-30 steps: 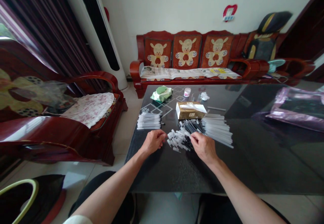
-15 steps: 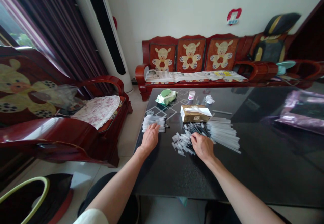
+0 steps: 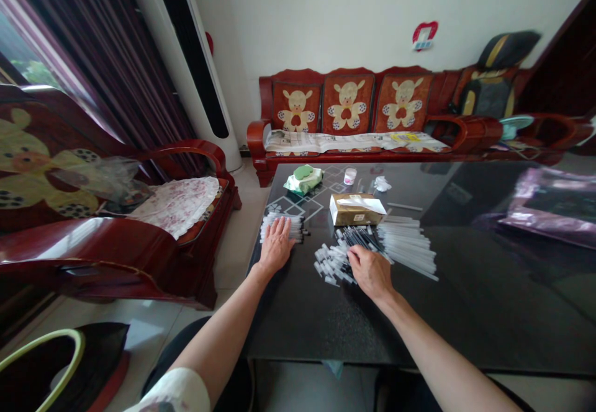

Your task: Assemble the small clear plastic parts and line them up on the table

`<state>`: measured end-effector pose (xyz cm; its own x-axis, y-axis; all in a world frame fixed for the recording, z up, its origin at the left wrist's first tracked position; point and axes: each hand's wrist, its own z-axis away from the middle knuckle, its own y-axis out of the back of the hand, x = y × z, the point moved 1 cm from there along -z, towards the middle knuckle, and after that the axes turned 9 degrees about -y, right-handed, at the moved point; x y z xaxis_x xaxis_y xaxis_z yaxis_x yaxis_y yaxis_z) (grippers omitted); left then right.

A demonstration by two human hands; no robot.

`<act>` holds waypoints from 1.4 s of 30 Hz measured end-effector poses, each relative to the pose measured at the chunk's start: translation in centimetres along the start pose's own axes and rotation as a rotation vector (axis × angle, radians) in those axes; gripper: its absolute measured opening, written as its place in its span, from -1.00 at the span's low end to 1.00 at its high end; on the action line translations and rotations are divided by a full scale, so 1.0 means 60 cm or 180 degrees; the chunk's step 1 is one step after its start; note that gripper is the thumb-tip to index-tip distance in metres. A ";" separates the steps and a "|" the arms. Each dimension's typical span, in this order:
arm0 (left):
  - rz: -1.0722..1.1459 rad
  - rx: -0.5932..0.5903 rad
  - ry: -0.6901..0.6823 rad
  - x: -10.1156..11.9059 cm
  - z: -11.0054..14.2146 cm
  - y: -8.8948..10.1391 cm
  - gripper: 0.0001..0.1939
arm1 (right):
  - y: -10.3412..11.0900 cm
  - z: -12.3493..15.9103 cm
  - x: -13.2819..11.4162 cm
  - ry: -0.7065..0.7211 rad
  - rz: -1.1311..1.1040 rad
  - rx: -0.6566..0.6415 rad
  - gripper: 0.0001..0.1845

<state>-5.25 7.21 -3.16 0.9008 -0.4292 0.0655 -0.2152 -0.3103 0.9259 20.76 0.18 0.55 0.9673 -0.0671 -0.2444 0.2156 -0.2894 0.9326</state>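
Left of the frame's centre, the left hand (image 3: 275, 247) is now lying over the bundle of white tubes with dark ends (image 3: 296, 229); a second ago it was hovering to the right of that bundle, its fingers drawn together. Now it is opening out almost flat, fingers stretching forward across the tubes, palm down, and it is gripping nothing that I am able to see. The bundle is sitting near the left edge of the dark surface (image 3: 326, 328), and its dark ends are pointing right.

At the centre, the loose heap of short pale pieces (image 3: 331, 262) is lying between the two hands. Just right of it, the right hand (image 3: 372, 272) is keeping its place from a second ago, curling its fingers at the heap's edge; its own back is hiding the fingertips, so I cannot tell how tightly they are closing or whether they are holding a piece. Black sticks (image 3: 357, 237) are lying just beyond that hand, below the tissue box (image 3: 356, 211), and right of centre the long white tubes (image 3: 410, 247) are fanning out beside them.
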 end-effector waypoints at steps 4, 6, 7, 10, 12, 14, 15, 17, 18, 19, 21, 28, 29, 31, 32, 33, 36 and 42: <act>-0.0083 -0.0036 0.0018 -0.015 -0.006 -0.009 -0.39 | 0.000 0.001 0.000 0.0033 -0.0021 -0.0016 -0.70; -0.0100 -0.0025 -0.0037 -0.018 -0.006 -0.012 -0.39 | 0.002 0.002 0.001 0.0049 -0.0044 -0.0009 -0.71; -0.0107 -0.0009 -0.0070 -0.018 -0.006 -0.012 -0.40 | 0.003 0.002 0.001 0.0056 -0.0053 -0.0005 -0.71; -0.0085 0.0019 -0.0128 -0.014 -0.002 -0.013 -0.42 | 0.005 0.001 0.002 0.0083 -0.0069 -0.0008 -0.70; -0.0027 0.0016 -0.0147 -0.011 0.003 -0.015 -0.46 | 0.006 0.001 0.002 0.0093 -0.0078 -0.0014 -0.70; 0.0043 0.0014 -0.0159 -0.008 0.008 -0.018 -0.50 | 0.006 0.000 0.001 0.0105 -0.0091 -0.0023 -0.70; 0.0073 0.0010 -0.0165 -0.007 0.011 -0.020 -0.51 | 0.006 0.000 0.001 0.0106 -0.0095 -0.0029 -0.71; 0.0112 -0.0007 -0.0187 -0.003 0.016 -0.022 -0.53 | 0.006 0.000 0.000 0.0102 -0.0100 -0.0051 -0.71; 0.0121 -0.0014 -0.0202 -0.001 0.019 -0.023 -0.53 | 0.006 0.000 -0.001 0.0099 -0.0098 -0.0059 -0.71; 0.0126 -0.0023 -0.0220 0.001 0.021 -0.023 -0.52 | 0.006 0.000 -0.001 0.0098 -0.0095 -0.0065 -0.71; 0.0132 -0.0044 -0.0242 0.006 0.024 -0.020 -0.51 | 0.007 0.000 -0.002 0.0107 -0.0093 -0.0072 -0.70; 0.0121 -0.0186 -0.0212 0.020 0.040 -0.008 -0.46 | 0.010 0.000 -0.004 0.0112 -0.0100 -0.0091 -0.70; 0.0115 -0.0206 -0.0210 0.022 0.043 -0.007 -0.47 | 0.010 0.000 -0.004 0.0114 -0.0095 -0.0090 -0.69; 0.0101 -0.0245 -0.0206 0.027 0.048 -0.004 -0.46 | 0.010 0.000 -0.004 0.0119 -0.0092 -0.0089 -0.69; 0.0093 -0.0265 -0.0196 0.029 0.051 -0.002 -0.46 | 0.010 0.000 -0.004 0.0123 -0.0096 -0.0092 -0.69; 0.0088 -0.0286 -0.0183 0.031 0.053 0.000 -0.45 | 0.010 0.000 -0.004 0.0126 -0.0100 -0.0097 -0.69; 0.0096 -0.0363 -0.0192 0.036 0.058 0.006 -0.42 | 0.012 -0.001 -0.005 0.0125 -0.0103 -0.0104 -0.69; 0.0177 -0.0406 -0.0220 0.039 0.059 0.010 -0.42 | 0.015 -0.001 -0.005 0.0122 -0.0074 -0.0112 -0.69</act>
<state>-4.60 2.99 -3.79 0.8597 -0.5016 0.0964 -0.2105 -0.1760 0.9616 20.65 -0.03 1.47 0.9662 -0.0240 -0.2565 0.2421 -0.2566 0.9357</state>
